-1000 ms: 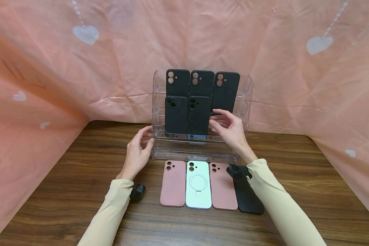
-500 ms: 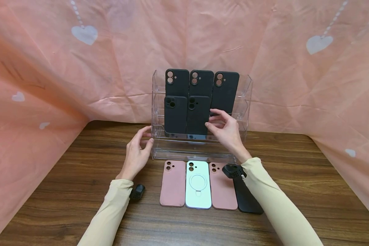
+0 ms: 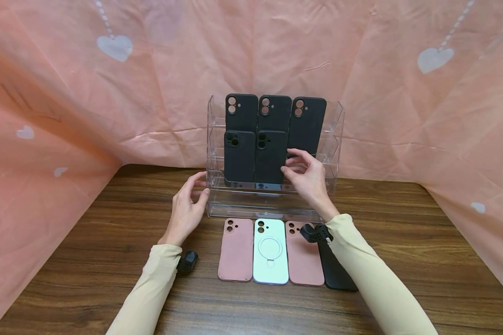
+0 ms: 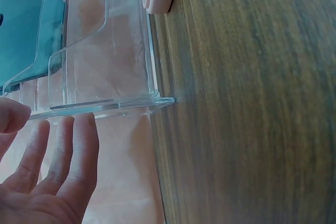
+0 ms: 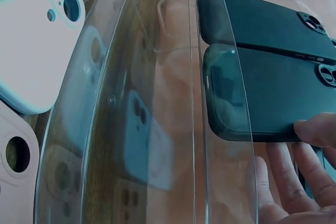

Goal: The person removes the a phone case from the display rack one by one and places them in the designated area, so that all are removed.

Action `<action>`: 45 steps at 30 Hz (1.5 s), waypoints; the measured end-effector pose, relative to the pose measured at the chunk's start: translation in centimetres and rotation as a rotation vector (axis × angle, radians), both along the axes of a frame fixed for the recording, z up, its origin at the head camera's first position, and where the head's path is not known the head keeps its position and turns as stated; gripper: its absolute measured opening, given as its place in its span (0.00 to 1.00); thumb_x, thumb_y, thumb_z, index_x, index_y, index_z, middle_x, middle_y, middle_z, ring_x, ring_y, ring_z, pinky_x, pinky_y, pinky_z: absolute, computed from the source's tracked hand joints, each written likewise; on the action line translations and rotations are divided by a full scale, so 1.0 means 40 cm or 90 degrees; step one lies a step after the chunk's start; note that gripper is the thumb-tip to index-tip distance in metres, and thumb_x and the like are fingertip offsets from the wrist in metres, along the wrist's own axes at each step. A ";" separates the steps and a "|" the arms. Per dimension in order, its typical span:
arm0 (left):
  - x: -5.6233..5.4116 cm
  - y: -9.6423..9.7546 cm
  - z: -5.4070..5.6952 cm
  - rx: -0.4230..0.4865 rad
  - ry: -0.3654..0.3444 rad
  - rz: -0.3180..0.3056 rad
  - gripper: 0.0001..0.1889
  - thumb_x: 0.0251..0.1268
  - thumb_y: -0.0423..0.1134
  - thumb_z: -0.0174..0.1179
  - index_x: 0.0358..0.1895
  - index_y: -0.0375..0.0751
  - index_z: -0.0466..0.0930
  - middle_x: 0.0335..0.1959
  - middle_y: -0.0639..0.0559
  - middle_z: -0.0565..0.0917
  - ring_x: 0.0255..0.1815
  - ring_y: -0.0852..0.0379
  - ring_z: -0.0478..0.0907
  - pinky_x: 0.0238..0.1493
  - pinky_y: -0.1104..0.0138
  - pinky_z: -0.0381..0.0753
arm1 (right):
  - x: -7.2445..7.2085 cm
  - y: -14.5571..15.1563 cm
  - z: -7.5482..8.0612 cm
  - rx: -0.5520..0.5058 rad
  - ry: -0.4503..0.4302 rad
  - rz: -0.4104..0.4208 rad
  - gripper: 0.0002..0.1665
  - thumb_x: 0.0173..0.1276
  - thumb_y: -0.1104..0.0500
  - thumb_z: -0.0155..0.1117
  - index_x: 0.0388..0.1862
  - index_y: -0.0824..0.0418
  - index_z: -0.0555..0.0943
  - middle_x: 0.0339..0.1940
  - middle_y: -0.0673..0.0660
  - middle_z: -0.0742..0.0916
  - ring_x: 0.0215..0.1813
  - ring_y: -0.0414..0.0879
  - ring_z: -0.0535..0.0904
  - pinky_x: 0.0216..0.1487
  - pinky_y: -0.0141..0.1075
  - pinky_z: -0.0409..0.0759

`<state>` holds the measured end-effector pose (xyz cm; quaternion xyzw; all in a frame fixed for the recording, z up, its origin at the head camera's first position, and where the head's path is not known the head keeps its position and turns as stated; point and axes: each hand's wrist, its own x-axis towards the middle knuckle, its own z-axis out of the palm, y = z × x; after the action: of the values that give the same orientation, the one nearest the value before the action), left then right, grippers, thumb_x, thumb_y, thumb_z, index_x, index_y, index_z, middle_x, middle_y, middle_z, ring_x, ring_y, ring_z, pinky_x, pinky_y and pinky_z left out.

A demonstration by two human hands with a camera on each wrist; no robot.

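Observation:
A clear acrylic tiered display rack (image 3: 260,209) stands on the table. Several black phone cases lean upright in its upper tiers. My right hand (image 3: 312,179) pinches the right edge of the lower-row black phone case (image 3: 270,160). In the right wrist view, the thumb lies at the edge of this case (image 5: 273,98), and the other fingertips are hidden behind it. Its neighbour on the left is another black case (image 3: 239,160). My left hand (image 3: 186,209) touches the rack's left side; in the left wrist view its straight fingers (image 4: 81,156) meet the clear side panel.
Before the rack, flat on the wooden table (image 3: 109,260), lie a pink case (image 3: 235,253), a white case with a ring (image 3: 270,270), another pink case (image 3: 306,265) and a black case (image 3: 337,270) partly under the right sleeve. Pink cloth (image 3: 163,116) hangs behind.
My right hand has shifted slightly left, and its thumb now lies on the lower-row black case's right edge. The left hand keeps its place at the rack's side.

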<state>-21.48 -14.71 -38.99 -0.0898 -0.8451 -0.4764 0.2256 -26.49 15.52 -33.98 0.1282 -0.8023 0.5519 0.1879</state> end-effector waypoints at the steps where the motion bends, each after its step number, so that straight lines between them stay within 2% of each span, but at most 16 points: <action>1: 0.000 0.000 0.000 -0.001 0.000 0.000 0.23 0.73 0.32 0.58 0.69 0.48 0.75 0.53 0.42 0.86 0.48 0.44 0.89 0.43 0.60 0.80 | 0.000 0.001 -0.001 -0.009 0.001 0.003 0.26 0.65 0.69 0.70 0.63 0.60 0.81 0.44 0.61 0.87 0.39 0.32 0.86 0.41 0.21 0.81; 8: 0.001 0.002 0.001 0.001 0.002 0.001 0.23 0.73 0.32 0.58 0.69 0.47 0.75 0.53 0.42 0.86 0.48 0.43 0.88 0.43 0.58 0.80 | 0.002 0.011 -0.003 -0.052 0.014 0.021 0.26 0.66 0.70 0.69 0.63 0.60 0.81 0.45 0.67 0.86 0.40 0.36 0.84 0.46 0.21 0.82; 15: 0.001 0.003 0.001 -0.001 0.000 0.006 0.23 0.73 0.32 0.58 0.69 0.47 0.75 0.53 0.42 0.86 0.48 0.44 0.88 0.41 0.62 0.78 | 0.004 0.019 0.003 -0.056 0.025 0.022 0.26 0.66 0.70 0.69 0.63 0.59 0.82 0.46 0.67 0.87 0.45 0.44 0.85 0.48 0.20 0.81; 19: 0.001 0.004 0.000 0.000 -0.001 0.004 0.23 0.73 0.32 0.58 0.69 0.47 0.75 0.53 0.42 0.86 0.48 0.43 0.88 0.42 0.62 0.78 | 0.003 0.022 0.011 -0.059 0.032 0.017 0.25 0.66 0.70 0.69 0.62 0.60 0.82 0.45 0.67 0.87 0.44 0.44 0.85 0.48 0.20 0.82; 24: 0.001 0.003 0.000 0.003 0.000 0.002 0.23 0.73 0.32 0.58 0.69 0.48 0.74 0.53 0.42 0.85 0.48 0.44 0.88 0.42 0.57 0.79 | 0.005 0.023 0.029 -0.058 0.053 0.006 0.26 0.65 0.71 0.70 0.62 0.61 0.83 0.45 0.69 0.87 0.40 0.39 0.84 0.46 0.20 0.81; 29: 0.001 0.003 0.000 0.005 0.003 0.001 0.23 0.73 0.32 0.58 0.69 0.47 0.74 0.53 0.41 0.85 0.48 0.43 0.88 0.44 0.56 0.81 | 0.036 0.015 0.070 -0.052 0.054 -0.012 0.26 0.65 0.74 0.67 0.63 0.67 0.81 0.47 0.73 0.86 0.41 0.41 0.83 0.47 0.19 0.80; 36: 0.001 0.006 0.001 0.003 0.000 -0.001 0.23 0.73 0.32 0.58 0.69 0.47 0.74 0.53 0.41 0.85 0.48 0.43 0.88 0.42 0.55 0.80 | 0.022 0.048 0.065 -0.074 0.072 0.003 0.28 0.64 0.72 0.70 0.64 0.60 0.82 0.45 0.66 0.85 0.38 0.37 0.85 0.45 0.21 0.83; 39: 0.001 0.005 0.001 0.004 0.002 -0.002 0.23 0.73 0.32 0.58 0.69 0.47 0.74 0.53 0.41 0.85 0.48 0.43 0.88 0.42 0.55 0.80 | 0.029 0.060 0.073 -0.074 0.078 0.001 0.28 0.65 0.71 0.70 0.64 0.59 0.82 0.45 0.65 0.85 0.39 0.37 0.85 0.45 0.22 0.84; 45: 0.002 0.003 0.000 0.003 0.005 0.004 0.23 0.72 0.32 0.59 0.69 0.48 0.75 0.53 0.42 0.86 0.47 0.45 0.89 0.41 0.63 0.78 | 0.051 0.082 0.088 -0.071 0.076 -0.011 0.28 0.65 0.71 0.70 0.64 0.59 0.81 0.43 0.57 0.86 0.40 0.37 0.86 0.43 0.24 0.85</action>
<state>-21.41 -14.61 -39.00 -0.0883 -0.8435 -0.4771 0.2306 -24.44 18.78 -30.45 0.1433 -0.7588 0.5853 0.2472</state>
